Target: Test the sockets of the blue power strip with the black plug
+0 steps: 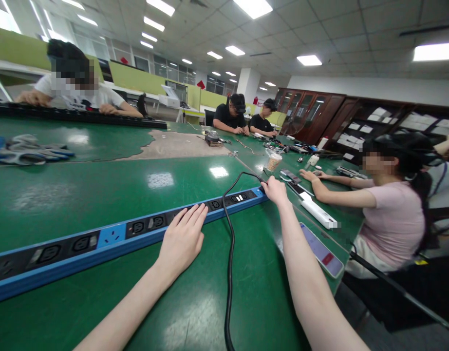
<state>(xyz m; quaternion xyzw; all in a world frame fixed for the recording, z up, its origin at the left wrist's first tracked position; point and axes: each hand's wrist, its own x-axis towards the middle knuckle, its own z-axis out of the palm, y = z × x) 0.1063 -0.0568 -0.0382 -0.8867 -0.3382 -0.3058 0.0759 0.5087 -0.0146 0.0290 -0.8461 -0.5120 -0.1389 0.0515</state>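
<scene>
Power strip (111, 236), long and blue-edged, is laid slantwise on the green table (100, 195). It runs from far left of the left hand to just under the right hand. The left hand (182, 239) is spread flat and fully open, palm down, with its fingers on the strip's near edge; nothing is grasped. The right hand (275, 190) is closed at the strip's far end about the end of the black cable (230, 253), which trails back between the forearms. Whether a plug is enclosed cannot be told.

It is judged that the strip is best pressed down by the flat hand while the cable end is gripped by its body, not its cord, and guided straight.

Far beyond the left hand, gloves (27, 148) are laid on the glossy surface. To the right of the right hand, a white strip (319, 213) lies before a seated person (388, 214). The workroom is lit by ceiling panels, and wooden cabinets (319, 117) are seen beyond.
</scene>
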